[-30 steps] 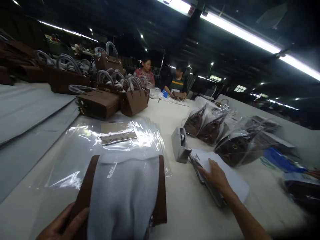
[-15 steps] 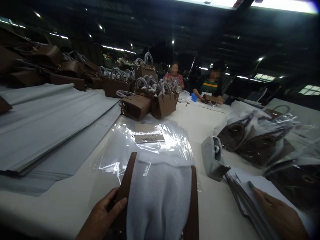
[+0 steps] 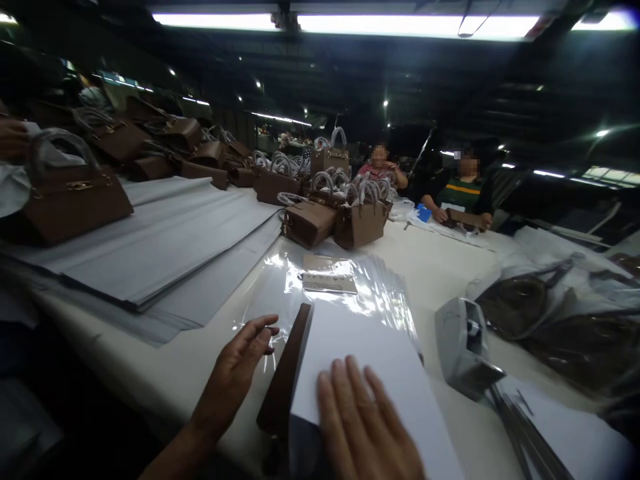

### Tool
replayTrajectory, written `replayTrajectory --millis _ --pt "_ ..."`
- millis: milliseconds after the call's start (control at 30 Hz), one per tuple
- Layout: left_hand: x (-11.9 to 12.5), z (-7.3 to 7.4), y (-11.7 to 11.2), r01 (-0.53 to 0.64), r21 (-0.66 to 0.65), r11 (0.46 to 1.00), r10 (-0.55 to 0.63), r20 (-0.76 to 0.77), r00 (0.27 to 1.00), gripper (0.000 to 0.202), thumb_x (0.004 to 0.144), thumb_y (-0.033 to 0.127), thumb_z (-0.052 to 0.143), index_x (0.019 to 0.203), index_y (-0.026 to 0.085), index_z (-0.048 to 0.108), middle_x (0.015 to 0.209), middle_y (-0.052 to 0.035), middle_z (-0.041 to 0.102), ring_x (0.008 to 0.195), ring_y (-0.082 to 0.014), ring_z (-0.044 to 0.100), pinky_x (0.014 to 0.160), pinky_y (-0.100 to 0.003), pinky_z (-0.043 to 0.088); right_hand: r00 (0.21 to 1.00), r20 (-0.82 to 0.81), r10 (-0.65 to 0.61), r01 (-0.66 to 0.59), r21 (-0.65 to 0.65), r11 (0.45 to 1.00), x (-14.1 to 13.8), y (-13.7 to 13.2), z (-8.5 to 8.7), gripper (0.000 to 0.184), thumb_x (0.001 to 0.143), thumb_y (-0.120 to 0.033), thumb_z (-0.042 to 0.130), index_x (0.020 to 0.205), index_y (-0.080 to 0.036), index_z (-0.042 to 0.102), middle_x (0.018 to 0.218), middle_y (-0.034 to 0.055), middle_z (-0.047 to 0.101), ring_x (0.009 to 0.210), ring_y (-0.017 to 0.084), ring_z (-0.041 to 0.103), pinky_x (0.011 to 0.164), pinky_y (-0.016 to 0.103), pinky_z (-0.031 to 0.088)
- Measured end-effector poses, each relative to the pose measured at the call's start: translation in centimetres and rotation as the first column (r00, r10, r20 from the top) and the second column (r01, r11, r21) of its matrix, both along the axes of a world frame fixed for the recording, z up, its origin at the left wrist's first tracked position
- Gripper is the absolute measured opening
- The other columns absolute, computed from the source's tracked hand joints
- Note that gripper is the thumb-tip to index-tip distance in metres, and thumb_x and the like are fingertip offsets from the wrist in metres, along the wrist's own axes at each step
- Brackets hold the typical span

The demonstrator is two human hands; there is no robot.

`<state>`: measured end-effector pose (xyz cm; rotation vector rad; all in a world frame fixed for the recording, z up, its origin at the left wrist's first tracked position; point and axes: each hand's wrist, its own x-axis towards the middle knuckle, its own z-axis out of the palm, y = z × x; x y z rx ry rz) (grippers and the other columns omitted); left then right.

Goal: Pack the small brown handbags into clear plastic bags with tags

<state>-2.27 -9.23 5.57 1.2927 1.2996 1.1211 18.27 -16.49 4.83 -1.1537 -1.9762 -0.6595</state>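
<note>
A brown leather bag (image 3: 283, 387) lies on the table in front of me with a white sheet (image 3: 360, 353) laid over it. My right hand (image 3: 365, 427) rests flat on that sheet, fingers stretched out. My left hand (image 3: 240, 363) hovers just left of the bag's brown edge, fingers loosely spread and holding nothing. A stack of clear plastic bags (image 3: 325, 293) with a card (image 3: 329, 282) inside lies just beyond the brown bag.
A grey tape dispenser (image 3: 463, 347) and a pile of white sheets (image 3: 565, 433) sit to the right. Bagged handbags (image 3: 555, 313) lie far right. Grey sheets (image 3: 150, 247) and several brown handbags (image 3: 330, 220) fill the left and middle. Two people (image 3: 460, 190) sit opposite.
My right hand left the pile of sheets and now presses a white sheet on the brown bag. My left hand let go of the bag's edge. The view swung left.
</note>
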Motion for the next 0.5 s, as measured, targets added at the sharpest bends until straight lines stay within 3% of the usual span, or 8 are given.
replayTrajectory --millis 67,133,267,300,367,433,500 --pt "0.0 0.7 0.4 -0.01 0.109 0.994 0.016 -0.056 0.998 0.035 0.087 0.046 0.041 0.114 0.026 0.05 0.115 -0.0027 0.055 0.103 -0.0193 0.053 0.088 -0.032 0.043 0.995 -0.098 -0.034 0.046 0.123 0.991 -4.5 0.6 -2.9 0.036 0.083 -0.004 0.03 0.1 -0.009 0.062 0.098 0.0145 0.066 0.108 0.029 0.052 0.088 0.044 0.045" --pt "0.4 1.6 1.0 0.049 0.266 0.963 -0.002 -0.174 0.985 0.031 0.087 0.041 0.043 0.113 0.026 0.051 0.122 -0.0023 0.051 0.11 -0.019 0.049 0.089 -0.031 0.043 0.985 -0.166 -0.049 0.075 0.158 0.985 -6.5 1.2 -5.1 0.036 0.083 -0.002 0.029 0.095 -0.007 0.063 0.096 0.0158 0.066 0.108 0.03 0.052 0.087 0.044 0.045" --pt "3.6 3.3 3.1 0.34 0.52 0.784 -0.027 -0.518 0.855 0.031 0.088 0.033 0.043 0.116 0.023 0.05 0.128 -0.005 0.047 0.12 -0.0195 0.04 0.1 -0.036 0.033 0.986 -0.157 -0.059 0.083 0.153 0.985 -6.4 1.6 -6.8 0.034 0.085 -0.006 0.031 0.095 -0.009 0.063 0.097 0.0146 0.066 0.108 0.03 0.052 0.087 0.044 0.045" --pt "4.8 3.6 3.9 0.422 0.517 0.745 -0.018 -0.616 0.788 0.033 0.088 0.034 0.042 0.118 0.022 0.049 0.13 -0.0063 0.046 0.123 -0.0208 0.037 0.103 -0.04 0.029 0.984 -0.163 -0.07 0.097 0.163 0.982 -6.4 1.6 -6.8 0.034 0.085 -0.007 0.031 0.095 -0.009 0.063 0.095 0.0146 0.066 0.107 0.03 0.053 0.087 0.045 0.045" --pt "7.4 3.9 5.4 0.565 0.41 0.716 -0.03 -0.791 0.611 0.038 0.087 0.039 0.041 0.119 0.02 0.048 0.129 -0.0088 0.047 0.124 -0.0252 0.036 0.104 -0.048 0.024 0.983 -0.155 -0.098 0.125 0.177 0.976 -6.3 1.6 -6.6 0.033 0.088 -0.015 0.031 0.096 -0.008 0.062 0.093 0.0156 0.067 0.105 0.031 0.055 0.084 0.045 0.048" --pt "9.5 3.7 6.8 0.644 0.255 0.721 -0.093 -0.886 0.455 0.04 0.086 0.047 0.039 0.107 0.017 0.057 0.112 -0.0114 0.06 0.11 -0.0288 0.05 0.096 -0.051 0.032 0.997 -0.064 -0.037 0.047 0.159 0.986 -5.3 1.4 -5.6 0.036 0.09 -0.029 0.033 0.101 -0.011 0.061 0.09 0.013 0.068 0.096 0.028 0.06 0.075 0.042 0.053" --pt "10.6 3.4 7.8 0.66 0.164 0.733 -0.144 -0.911 0.386 0.046 0.085 0.053 0.035 0.09 0.015 0.062 0.089 -0.0119 0.065 0.088 -0.0289 0.06 0.08 -0.048 0.044 0.997 -0.031 0.077 -0.076 0.029 0.997 -2.3 1.0 -3.8 0.035 0.089 -0.039 0.036 0.11 -0.022 0.058 0.087 0.0039 0.069 0.082 0.021 0.065 0.063 0.032 0.057"
